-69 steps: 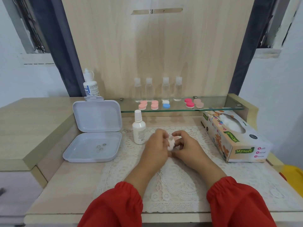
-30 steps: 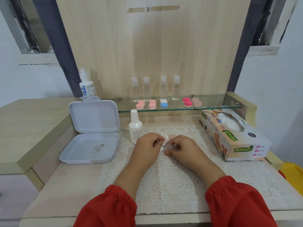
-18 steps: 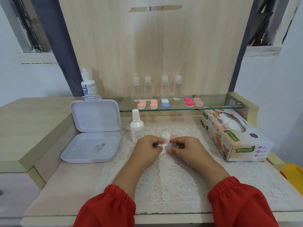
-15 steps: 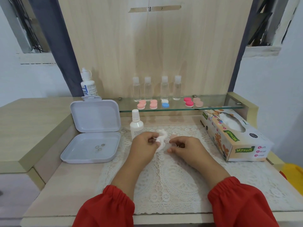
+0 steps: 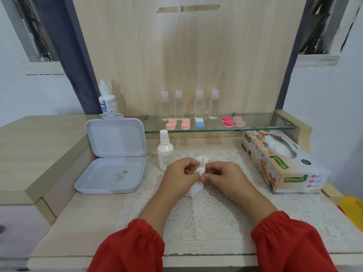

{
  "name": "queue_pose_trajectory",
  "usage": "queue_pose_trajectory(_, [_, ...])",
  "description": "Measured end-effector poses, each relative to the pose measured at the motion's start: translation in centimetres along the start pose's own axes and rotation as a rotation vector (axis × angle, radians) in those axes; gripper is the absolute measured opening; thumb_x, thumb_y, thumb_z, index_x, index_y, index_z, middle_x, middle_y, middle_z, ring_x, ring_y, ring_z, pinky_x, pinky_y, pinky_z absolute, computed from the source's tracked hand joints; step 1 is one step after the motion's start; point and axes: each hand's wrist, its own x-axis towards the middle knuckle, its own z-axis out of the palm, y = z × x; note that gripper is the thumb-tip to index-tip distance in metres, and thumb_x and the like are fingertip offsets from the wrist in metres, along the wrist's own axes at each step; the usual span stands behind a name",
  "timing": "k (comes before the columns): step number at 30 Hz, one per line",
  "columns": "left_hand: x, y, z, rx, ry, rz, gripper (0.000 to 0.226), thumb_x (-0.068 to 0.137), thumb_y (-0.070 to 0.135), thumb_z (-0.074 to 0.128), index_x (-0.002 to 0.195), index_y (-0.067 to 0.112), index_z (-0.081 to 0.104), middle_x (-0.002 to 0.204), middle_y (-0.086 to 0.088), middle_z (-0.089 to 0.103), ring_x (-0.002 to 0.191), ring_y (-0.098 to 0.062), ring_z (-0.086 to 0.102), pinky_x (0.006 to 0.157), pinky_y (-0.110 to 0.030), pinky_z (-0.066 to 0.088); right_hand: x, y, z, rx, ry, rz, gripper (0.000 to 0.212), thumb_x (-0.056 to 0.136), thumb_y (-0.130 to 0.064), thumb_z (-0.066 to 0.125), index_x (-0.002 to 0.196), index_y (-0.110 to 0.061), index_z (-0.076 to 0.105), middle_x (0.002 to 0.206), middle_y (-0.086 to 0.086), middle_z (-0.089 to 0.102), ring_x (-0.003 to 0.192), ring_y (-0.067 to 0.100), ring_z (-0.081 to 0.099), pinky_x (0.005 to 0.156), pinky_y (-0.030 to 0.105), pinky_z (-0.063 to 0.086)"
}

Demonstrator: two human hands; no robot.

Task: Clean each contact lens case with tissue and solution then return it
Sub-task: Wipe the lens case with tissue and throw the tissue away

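Tissue pinched between left hand, right hand.

I see red sleeves over a cream lace mat on the pale wood bench. The tissue is white, the open box lilac-white, and the shelf's lens cases pink, blue-and-white and magenta.
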Motion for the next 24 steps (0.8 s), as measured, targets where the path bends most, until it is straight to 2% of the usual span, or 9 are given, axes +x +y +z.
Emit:
queue_pose_trajectory(4, [0.1,0.2,0.1,-0.042,0.039,-0.068,0.014,0.078,0.010,0.069,0.090,0.014,0.075,0.079,0.008,0.068,0.074,-0.005,0.062,0.064,-0.017,0.045,-0.3,-0.4,0.1,0.034,0.009,-0.026,0.027,0.077,-0.015,0.078,0.083,-0.039,0.071,0.084,-0.004,0.074,0.084,0.012,0.069,0.081,0.025,0.053])
queue_pose_trajectory(8, [-0.1,0.6,0.3,-0.068,0.108,-0.110,0.005,0.076,0.011,0.069,0.076,0.016,0.069,0.071,0.005,0.066,0.066,-0.013,0.062,0.052,-0.026,0.044,-0.6,-0.7,0.2,0.054,0.000,-0.038,0.021,0.077,-0.013,0.078,0.089,-0.030,0.075,0.081,-0.004,0.074,0.076,0.007,0.067,0.072,0.014,0.050])
queue_pose_trajectory(11, [-0.1,0.7,0.3,-0.046,0.141,-0.099,0.011,0.076,0.011,0.068,0.068,0.019,0.067,0.065,0.008,0.063,0.065,-0.014,0.061,0.053,-0.030,0.046,-0.6,-0.8,0.3,0.058,-0.004,-0.039,0.019,0.077,-0.012,0.078,0.087,-0.028,0.075,0.077,-0.004,0.072,0.068,0.000,0.062,0.068,0.010,0.047])
queue_pose_trajectory(13, [-0.1,0.7,0.2,-0.047,0.147,-0.083,0.013,0.076,0.011,0.067,0.068,0.020,0.067,0.063,0.009,0.062,0.065,-0.015,0.061,0.055,-0.034,0.049,-0.5,-0.7,0.3,0.062,0.015,-0.028,0.024,0.075,-0.011,0.079,0.087,-0.031,0.073,0.078,-0.004,0.072,0.070,0.000,0.063,0.069,0.011,0.048])
queue_pose_trajectory(14, [-0.1,0.8,0.2,-0.073,0.157,-0.063,0.015,0.078,0.010,0.066,0.068,0.021,0.067,0.062,0.010,0.061,0.064,-0.014,0.060,0.056,-0.033,0.049,-0.4,-0.6,0.3,0.065,0.031,-0.018,0.027,0.074,-0.011,0.080,0.087,-0.033,0.072,0.077,-0.005,0.071,0.071,0.000,0.063,0.071,0.012,0.049])
queue_pose_trajectory(17, [0.0,1.0,-0.4,-0.174,0.275,0.043,0.026,0.086,0.005,0.061,0.074,0.027,0.064,0.070,0.012,0.061,0.065,-0.005,0.053,0.061,-0.017,0.044,-0.1,-0.3,0.1,0.094,0.054,0.011,0.028,0.074,-0.013,0.081,0.088,-0.035,0.071,0.070,-0.013,0.069,0.068,-0.003,0.062,0.071,0.012,0.047])
queue_pose_trajectory(19, [0.2,0.6,-0.9,-0.217,0.361,0.070,0.028,0.090,0.001,0.054,0.080,0.024,0.065,0.073,0.006,0.062,0.066,-0.007,0.053,0.064,-0.020,0.044,0.1,-0.1,-0.1,0.100,0.055,0.024,0.026,0.074,-0.016,0.081,0.089,-0.035,0.071,0.067,-0.015,0.066,0.066,-0.004,0.060,0.068,0.011,0.045])
queue_pose_trajectory(21, [0.3,0.3,-1.2,-0.232,0.405,0.065,0.032,0.090,-0.004,0.050,0.077,0.020,0.066,0.070,0.003,0.062,0.063,-0.010,0.054,0.063,-0.024,0.046,0.1,0.0,-0.1,0.099,0.061,0.028,0.025,0.075,-0.016,0.081,0.088,-0.036,0.071,0.068,-0.014,0.065,0.066,-0.003,0.059,0.069,0.012,0.046])
queue_pose_trajectory(24, [0.0,0.4,-1.3,-0.172,0.414,0.132,0.038,0.088,-0.008,0.048,0.079,0.021,0.071,0.083,0.013,0.068,0.077,-0.002,0.061,0.072,-0.016,0.050,0.1,0.0,-0.2,0.095,0.069,0.029,0.026,0.074,-0.016,0.081,0.087,-0.036,0.071,0.074,-0.008,0.067,0.070,0.001,0.061,0.074,0.016,0.050])
